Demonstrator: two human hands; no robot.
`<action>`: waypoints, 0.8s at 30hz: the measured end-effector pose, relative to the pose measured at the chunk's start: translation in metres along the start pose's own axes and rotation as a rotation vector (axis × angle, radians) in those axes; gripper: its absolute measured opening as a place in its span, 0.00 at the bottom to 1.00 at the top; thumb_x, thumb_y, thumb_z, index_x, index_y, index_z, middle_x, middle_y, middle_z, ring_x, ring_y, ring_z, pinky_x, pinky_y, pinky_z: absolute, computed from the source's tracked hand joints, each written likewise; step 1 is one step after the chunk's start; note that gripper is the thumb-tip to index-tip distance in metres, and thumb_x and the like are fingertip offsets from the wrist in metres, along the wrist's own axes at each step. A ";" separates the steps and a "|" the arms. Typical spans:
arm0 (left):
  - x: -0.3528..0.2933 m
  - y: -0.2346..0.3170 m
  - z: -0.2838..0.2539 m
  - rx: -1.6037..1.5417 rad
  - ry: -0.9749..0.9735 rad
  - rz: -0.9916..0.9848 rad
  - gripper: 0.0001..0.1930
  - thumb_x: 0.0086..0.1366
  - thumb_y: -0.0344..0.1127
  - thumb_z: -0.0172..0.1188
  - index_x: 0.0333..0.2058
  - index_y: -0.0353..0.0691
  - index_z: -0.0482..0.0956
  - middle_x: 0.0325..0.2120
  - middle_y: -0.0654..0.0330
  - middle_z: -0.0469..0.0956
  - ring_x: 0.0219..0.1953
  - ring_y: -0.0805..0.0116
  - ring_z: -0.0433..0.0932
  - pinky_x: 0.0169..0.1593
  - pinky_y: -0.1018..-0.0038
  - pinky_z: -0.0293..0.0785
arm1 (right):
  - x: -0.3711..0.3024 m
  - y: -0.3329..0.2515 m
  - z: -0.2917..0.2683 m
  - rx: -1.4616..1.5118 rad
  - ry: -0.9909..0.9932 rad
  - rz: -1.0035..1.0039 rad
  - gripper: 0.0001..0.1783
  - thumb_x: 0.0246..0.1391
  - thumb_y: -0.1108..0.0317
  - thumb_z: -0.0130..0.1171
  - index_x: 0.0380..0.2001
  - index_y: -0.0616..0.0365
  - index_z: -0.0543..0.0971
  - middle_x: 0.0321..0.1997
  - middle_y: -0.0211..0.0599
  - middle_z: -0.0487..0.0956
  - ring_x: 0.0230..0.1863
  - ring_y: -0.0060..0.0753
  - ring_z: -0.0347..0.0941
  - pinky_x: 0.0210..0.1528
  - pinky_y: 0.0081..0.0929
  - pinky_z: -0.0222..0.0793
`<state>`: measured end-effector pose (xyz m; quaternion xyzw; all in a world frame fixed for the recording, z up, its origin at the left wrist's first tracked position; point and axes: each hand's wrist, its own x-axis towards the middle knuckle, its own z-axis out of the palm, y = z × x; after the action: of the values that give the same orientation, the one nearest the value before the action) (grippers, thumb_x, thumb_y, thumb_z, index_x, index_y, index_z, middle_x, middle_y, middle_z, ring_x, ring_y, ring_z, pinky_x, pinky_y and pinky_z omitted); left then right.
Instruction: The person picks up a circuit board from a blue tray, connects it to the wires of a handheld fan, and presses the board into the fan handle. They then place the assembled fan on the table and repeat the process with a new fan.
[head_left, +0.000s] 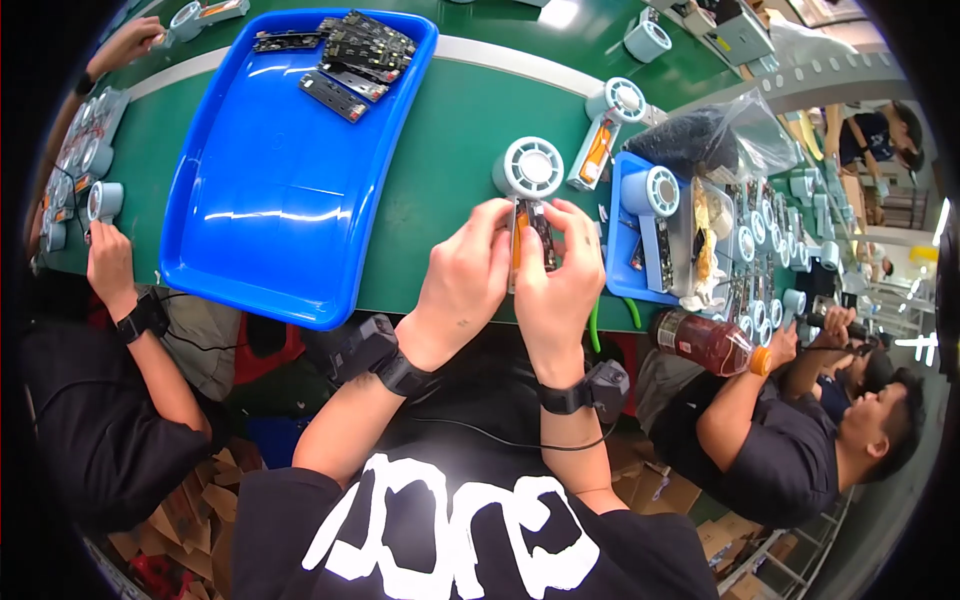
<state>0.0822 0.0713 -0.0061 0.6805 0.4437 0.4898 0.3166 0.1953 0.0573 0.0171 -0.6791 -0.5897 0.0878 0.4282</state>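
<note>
Between my hands is a handheld fan with a pale blue round head point(533, 168). Its handle is open and shows an orange battery point(520, 222) beside a dark circuit board point(542, 238). My left hand point(465, 280) grips the handle from the left with closed fingers. From the other side my right hand point(562, 275) closes round it, thumb laid over the circuit board. The handle's lower end is partly hidden by the thumbs. Another opened fan point(600, 140) lies just beyond my right hand, its orange battery showing.
A big blue tray point(270, 200) on my left holds a pile of circuit boards point(365, 50). At right are a small blue tray point(620, 262) with a fan point(650, 190), a drink bottle point(700, 340) and green tool handles point(594, 325). Co-workers sit on both sides.
</note>
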 end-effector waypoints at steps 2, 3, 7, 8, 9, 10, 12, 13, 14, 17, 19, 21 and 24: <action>-0.004 0.002 0.005 -0.278 0.028 -0.206 0.16 0.66 0.18 0.52 0.52 0.29 0.71 0.47 0.40 0.82 0.48 0.45 0.84 0.50 0.60 0.82 | 0.000 0.002 0.004 -0.032 0.065 -0.028 0.12 0.55 0.77 0.65 0.44 0.64 0.80 0.44 0.46 0.82 0.43 0.40 0.81 0.41 0.32 0.76; -0.005 0.000 0.005 -0.287 0.013 -0.208 0.16 0.66 0.18 0.52 0.52 0.29 0.71 0.47 0.40 0.82 0.48 0.45 0.84 0.50 0.60 0.82 | 0.001 0.001 0.007 -0.053 0.052 -0.068 0.12 0.55 0.77 0.65 0.43 0.64 0.80 0.45 0.46 0.81 0.44 0.42 0.80 0.43 0.33 0.76; -0.007 -0.008 0.002 -0.309 0.000 -0.175 0.17 0.66 0.16 0.50 0.53 0.29 0.69 0.44 0.39 0.83 0.47 0.46 0.85 0.50 0.62 0.83 | -0.002 0.004 0.006 -0.090 0.027 -0.147 0.12 0.55 0.78 0.64 0.43 0.64 0.79 0.48 0.48 0.81 0.47 0.48 0.79 0.46 0.36 0.76; -0.008 -0.010 0.003 -0.313 -0.014 -0.170 0.17 0.65 0.16 0.50 0.53 0.28 0.69 0.44 0.39 0.83 0.48 0.46 0.85 0.50 0.62 0.83 | -0.001 0.008 0.006 -0.073 0.025 -0.156 0.13 0.54 0.78 0.64 0.44 0.64 0.79 0.48 0.48 0.81 0.47 0.48 0.79 0.46 0.36 0.76; -0.009 -0.012 0.003 -0.316 -0.026 -0.166 0.17 0.65 0.16 0.50 0.53 0.28 0.69 0.44 0.38 0.83 0.48 0.46 0.85 0.50 0.62 0.83 | -0.001 0.011 0.006 -0.054 0.021 -0.167 0.13 0.54 0.79 0.65 0.44 0.64 0.79 0.47 0.48 0.81 0.46 0.49 0.79 0.47 0.37 0.76; -0.009 -0.012 0.003 -0.322 -0.040 -0.160 0.17 0.64 0.16 0.50 0.53 0.28 0.69 0.44 0.38 0.83 0.48 0.47 0.85 0.50 0.62 0.83 | -0.001 0.013 0.005 -0.058 0.023 -0.172 0.13 0.54 0.79 0.65 0.44 0.64 0.79 0.47 0.48 0.81 0.46 0.49 0.79 0.47 0.37 0.76; -0.006 -0.010 0.001 -0.328 -0.034 -0.153 0.17 0.64 0.16 0.51 0.52 0.28 0.69 0.44 0.38 0.83 0.48 0.47 0.85 0.50 0.62 0.83 | -0.001 0.017 0.004 -0.045 0.009 -0.185 0.12 0.55 0.79 0.64 0.44 0.64 0.79 0.47 0.47 0.81 0.46 0.49 0.79 0.46 0.37 0.76; -0.006 -0.009 0.000 -0.329 -0.031 -0.150 0.17 0.64 0.16 0.51 0.52 0.28 0.70 0.44 0.38 0.83 0.48 0.47 0.85 0.50 0.62 0.83 | -0.002 0.018 0.005 -0.037 0.001 -0.192 0.12 0.55 0.79 0.64 0.44 0.64 0.80 0.46 0.47 0.81 0.46 0.50 0.79 0.46 0.38 0.76; -0.005 -0.007 0.000 -0.330 -0.028 -0.146 0.17 0.64 0.16 0.51 0.52 0.28 0.70 0.44 0.39 0.83 0.48 0.47 0.85 0.50 0.62 0.83 | -0.003 0.018 0.006 -0.037 0.000 -0.199 0.12 0.55 0.79 0.64 0.44 0.64 0.80 0.46 0.47 0.81 0.46 0.50 0.79 0.46 0.38 0.76; -0.006 -0.005 -0.002 -0.323 -0.027 -0.159 0.16 0.64 0.17 0.52 0.51 0.28 0.71 0.44 0.39 0.83 0.47 0.47 0.85 0.49 0.63 0.83 | -0.008 0.016 0.010 0.009 -0.010 -0.147 0.16 0.56 0.77 0.62 0.49 0.64 0.77 0.48 0.50 0.79 0.49 0.53 0.75 0.51 0.43 0.71; -0.003 -0.006 -0.001 -0.316 -0.024 -0.148 0.16 0.63 0.17 0.52 0.51 0.28 0.71 0.43 0.39 0.83 0.47 0.47 0.85 0.49 0.63 0.83 | -0.007 0.019 0.011 -0.009 -0.027 -0.108 0.17 0.57 0.76 0.62 0.50 0.66 0.76 0.49 0.51 0.78 0.49 0.54 0.74 0.51 0.44 0.71; -0.006 -0.003 -0.003 -0.320 -0.054 -0.178 0.16 0.64 0.17 0.53 0.51 0.28 0.72 0.44 0.43 0.83 0.47 0.52 0.86 0.51 0.66 0.82 | -0.006 0.016 0.009 -0.047 -0.070 -0.007 0.19 0.60 0.74 0.60 0.53 0.69 0.73 0.50 0.54 0.76 0.49 0.56 0.73 0.51 0.45 0.71; -0.010 -0.005 -0.005 -0.297 -0.017 -0.173 0.15 0.64 0.17 0.53 0.50 0.28 0.73 0.42 0.46 0.83 0.44 0.55 0.85 0.49 0.67 0.81 | -0.001 0.005 0.004 -0.278 -0.218 -0.084 0.21 0.61 0.72 0.59 0.54 0.71 0.69 0.50 0.57 0.74 0.49 0.58 0.71 0.51 0.46 0.70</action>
<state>0.0749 0.0638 -0.0127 0.5897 0.4207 0.5149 0.4585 0.1965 0.0587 0.0113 -0.6931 -0.6668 0.0605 0.2671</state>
